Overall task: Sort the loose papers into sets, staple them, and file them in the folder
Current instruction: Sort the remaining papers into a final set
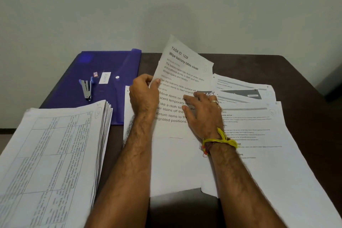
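Lifting a thin, floppy sheet (182, 79) by its edge, left hand (143, 91) pinching, right hand (203, 112) flat, pressing loose papers (259, 126).

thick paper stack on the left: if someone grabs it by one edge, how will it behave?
The thick paper stack looks unbound, its edges fanned, so sheets would probably slide apart. It is likely heavy and would sag from one edge. The left hand already bends a single sheet.

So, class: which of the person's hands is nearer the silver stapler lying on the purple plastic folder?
Left. The left hand grips a printed sheet just right of the stapler; the right hand rests farther right.
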